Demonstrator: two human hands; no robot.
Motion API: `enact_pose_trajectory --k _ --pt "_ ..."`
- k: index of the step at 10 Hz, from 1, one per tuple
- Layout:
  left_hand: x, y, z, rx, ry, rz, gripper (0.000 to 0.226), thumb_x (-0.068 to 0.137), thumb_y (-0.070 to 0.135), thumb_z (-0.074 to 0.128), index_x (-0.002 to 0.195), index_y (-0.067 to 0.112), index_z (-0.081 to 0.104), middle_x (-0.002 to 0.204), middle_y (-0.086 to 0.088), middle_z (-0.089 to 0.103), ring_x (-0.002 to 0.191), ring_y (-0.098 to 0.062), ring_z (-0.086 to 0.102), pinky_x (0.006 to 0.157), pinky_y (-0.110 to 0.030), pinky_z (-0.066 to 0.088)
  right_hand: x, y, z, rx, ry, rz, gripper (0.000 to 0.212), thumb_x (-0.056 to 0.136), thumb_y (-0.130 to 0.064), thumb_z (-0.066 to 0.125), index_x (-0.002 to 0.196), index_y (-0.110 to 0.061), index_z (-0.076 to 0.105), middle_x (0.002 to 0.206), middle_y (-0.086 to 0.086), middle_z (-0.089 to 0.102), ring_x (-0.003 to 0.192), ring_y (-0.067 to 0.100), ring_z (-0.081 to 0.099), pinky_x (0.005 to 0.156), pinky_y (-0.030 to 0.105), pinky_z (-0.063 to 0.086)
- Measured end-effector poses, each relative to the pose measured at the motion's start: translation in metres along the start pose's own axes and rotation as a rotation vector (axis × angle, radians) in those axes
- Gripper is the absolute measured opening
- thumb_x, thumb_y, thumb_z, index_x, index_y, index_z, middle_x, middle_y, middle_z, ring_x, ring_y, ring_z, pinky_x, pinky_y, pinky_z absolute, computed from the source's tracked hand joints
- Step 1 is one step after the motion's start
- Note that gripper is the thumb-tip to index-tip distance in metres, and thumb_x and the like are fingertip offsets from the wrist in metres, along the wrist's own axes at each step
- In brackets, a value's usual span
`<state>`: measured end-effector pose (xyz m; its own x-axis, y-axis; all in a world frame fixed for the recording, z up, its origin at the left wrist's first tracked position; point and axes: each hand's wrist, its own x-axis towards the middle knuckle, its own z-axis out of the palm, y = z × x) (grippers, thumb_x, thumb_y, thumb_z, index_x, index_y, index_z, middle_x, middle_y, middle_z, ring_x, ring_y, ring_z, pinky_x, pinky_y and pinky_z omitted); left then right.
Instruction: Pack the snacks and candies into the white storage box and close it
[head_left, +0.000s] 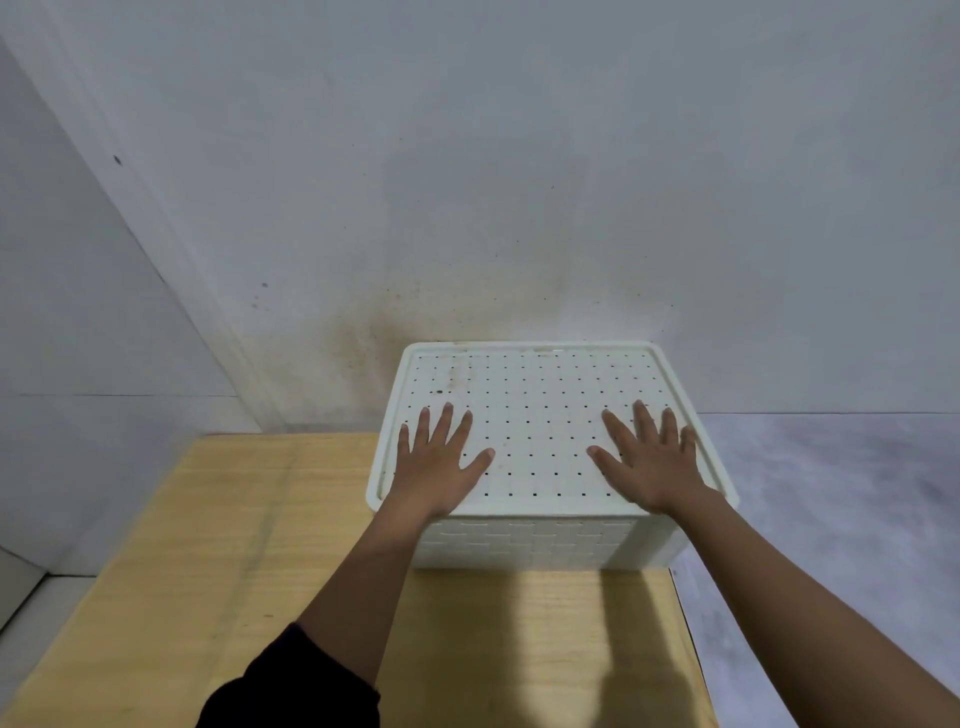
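1. Head view, lower centre: the white storage box (530, 543) stood on the far right part of a wooden table (208, 545), close to the grey wall (467, 182) that filled the upper half of the frame.
2. Its perforated lid (535, 395) sat on top. The rim looked level all the way round, so it seemed to be in place.
3. The left hand (439, 462) lay flat on the left part of the lid with its fingers straight and spread. It gripped nothing.
4. The right hand (652, 462) lay the same way on the right part of the lid, palm down and fingers fanned out. The two hands were well apart.
5. This even placing, one palm on each side, probably served to push the lid down squarely so that neither edge popped up.
6. No snacks or candies showed anywhere on the table. They were probably inside the box, though the lid's small holes revealed nothing.
7. Lower left of the frame: a dark sleeve (291, 686) covered the left upper arm, while the right arm was bare.
8. Judged from this, the task was at its last step, with the closing press about done.
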<state>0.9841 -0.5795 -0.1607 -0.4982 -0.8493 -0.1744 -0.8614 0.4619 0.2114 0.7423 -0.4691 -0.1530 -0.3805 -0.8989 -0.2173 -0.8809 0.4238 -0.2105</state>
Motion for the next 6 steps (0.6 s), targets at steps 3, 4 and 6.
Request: enact_pose_trajectory --k 3,4,6 --pt "-0.004 -0.001 0.000 -0.043 0.046 0.002 0.069 0.090 0.066 0.018 0.148 0.034 -0.003 0.156 0.007 -0.016 0.142 -0.018 -0.022 0.116 -0.043 -0.012 -0.003 0.000 0.000 0.016 0.041 0.004 0.066 0.090 -0.066 0.017 0.147 -0.038 -0.002 0.158 0.004 -0.014 0.143 0.035 -0.017 0.115 0.051 -0.009" --pt "-0.003 -0.003 0.002 -0.052 0.070 0.001 0.073 0.086 0.071 0.014 0.148 0.036 -0.003 0.156 0.010 -0.016 0.142 -0.016 -0.022 0.116 -0.042 -0.013 -0.004 0.000 0.000 0.025 0.048 0.004 0.066 0.091 -0.065 0.017 0.148 -0.038 -0.002 0.158 0.003 -0.014 0.143 0.035 -0.017 0.115 0.051 -0.010" --pt "0.001 0.000 0.007 -0.078 0.154 0.021 0.090 0.069 0.082 0.000 0.147 0.038 0.003 0.151 0.019 -0.018 0.143 -0.012 -0.019 0.116 -0.039 -0.013 -0.015 -0.007 0.002 0.060 0.143 0.028 0.095 0.060 -0.087 -0.008 0.144 -0.046 0.007 0.158 -0.004 0.001 0.145 0.034 0.002 0.115 0.049 -0.003"
